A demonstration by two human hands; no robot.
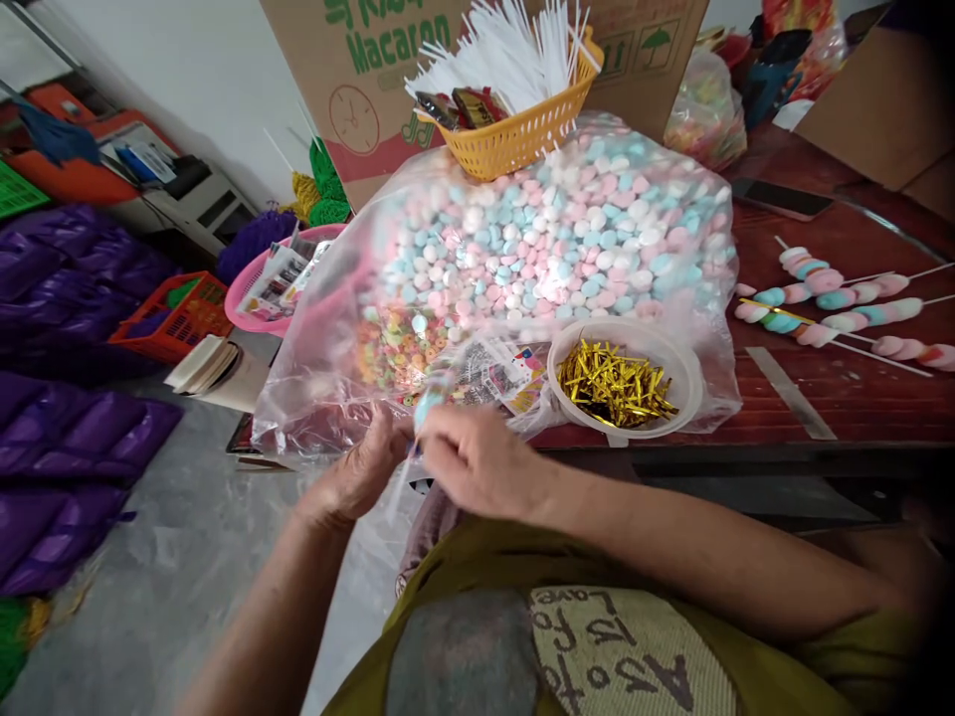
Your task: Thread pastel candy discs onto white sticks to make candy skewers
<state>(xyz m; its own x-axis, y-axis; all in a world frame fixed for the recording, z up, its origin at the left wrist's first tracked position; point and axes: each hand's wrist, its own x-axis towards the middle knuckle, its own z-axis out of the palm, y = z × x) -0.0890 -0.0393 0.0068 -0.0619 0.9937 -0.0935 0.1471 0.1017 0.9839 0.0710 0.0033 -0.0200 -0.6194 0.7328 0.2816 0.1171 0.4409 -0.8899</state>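
Note:
My left hand and my right hand meet at the table's front edge, both closed around a marshmallow skewer. Its pastel top pokes up above my fingers, in what looks like a clear wrapper, and a pale stick end slants down below them. Motion blurs the spot where the fingers meet, so any small tie there cannot be made out. Just right of my hands stands a round plastic tub of gold twist ties. Behind them lie printed wrappers and small ring candies.
A large clear bag of pink, blue and white marshmallows covers the table's middle. Behind it sits a yellow basket of white sticks. Finished skewers and a phone lie right. A pink basin stands left.

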